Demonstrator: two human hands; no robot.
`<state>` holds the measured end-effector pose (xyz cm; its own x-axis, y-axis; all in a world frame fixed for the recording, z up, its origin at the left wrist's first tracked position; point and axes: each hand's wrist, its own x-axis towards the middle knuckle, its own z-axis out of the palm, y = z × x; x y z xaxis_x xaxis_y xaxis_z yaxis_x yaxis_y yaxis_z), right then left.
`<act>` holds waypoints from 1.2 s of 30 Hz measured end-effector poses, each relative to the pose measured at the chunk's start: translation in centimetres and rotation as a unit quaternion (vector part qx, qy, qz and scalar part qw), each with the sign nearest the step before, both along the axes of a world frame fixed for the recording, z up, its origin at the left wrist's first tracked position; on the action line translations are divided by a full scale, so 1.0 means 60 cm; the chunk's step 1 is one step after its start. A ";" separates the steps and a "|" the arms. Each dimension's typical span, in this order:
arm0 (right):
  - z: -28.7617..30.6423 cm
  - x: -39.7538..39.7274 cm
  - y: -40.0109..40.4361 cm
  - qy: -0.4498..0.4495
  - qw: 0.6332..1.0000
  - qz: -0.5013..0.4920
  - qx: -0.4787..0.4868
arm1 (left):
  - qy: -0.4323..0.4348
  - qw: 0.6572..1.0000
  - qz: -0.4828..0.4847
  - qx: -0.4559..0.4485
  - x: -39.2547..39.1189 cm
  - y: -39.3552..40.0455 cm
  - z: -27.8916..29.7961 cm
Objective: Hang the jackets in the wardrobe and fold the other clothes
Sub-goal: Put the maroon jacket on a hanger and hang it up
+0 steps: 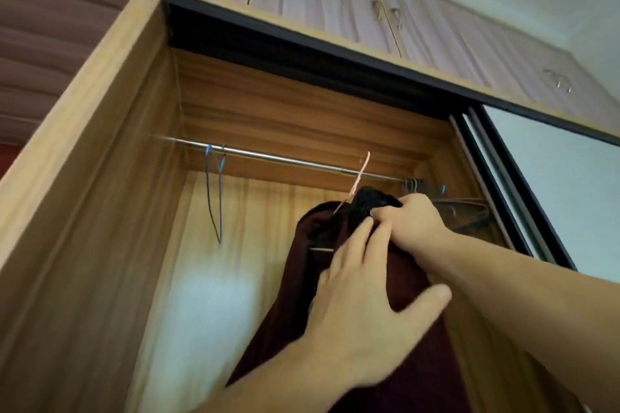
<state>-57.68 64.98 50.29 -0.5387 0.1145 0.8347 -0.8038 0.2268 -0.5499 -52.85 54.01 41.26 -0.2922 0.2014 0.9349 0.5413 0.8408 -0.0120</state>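
Note:
A dark maroon jacket (288,312) with a black collar (369,203) hangs on a pink wire hanger (357,183), whose hook reaches up toward the steel rail (285,159) inside the open wardrobe. I cannot tell whether the hook rests on the rail. My right hand (412,221) pinches the collar at the top of the jacket. Lower down, my left hand (365,308) lies flat against the jacket's front with its fingers spread.
A blue and a grey wire hanger (214,191) dangle empty at the rail's left end. Several empty hangers (459,208) are bunched at the right end. The sliding door (543,198) stands at the right, and upper cabinets (419,23) run above.

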 end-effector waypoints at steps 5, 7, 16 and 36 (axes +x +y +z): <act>0.054 -0.066 -0.043 0.008 1.000 0.002 -0.019 | -0.033 0.992 0.090 0.086 -0.074 -0.046 -0.024; 0.075 -0.087 -0.054 0.032 0.999 -0.008 -0.009 | -0.008 0.989 0.070 0.132 -0.103 -0.054 -0.013; 0.157 -0.224 -0.070 0.091 0.995 -0.029 0.025 | 0.047 0.979 0.122 0.156 -0.256 -0.081 0.084; 0.266 -0.456 -0.069 0.069 0.989 -0.057 0.120 | -0.002 0.978 0.163 0.133 -0.495 -0.053 0.156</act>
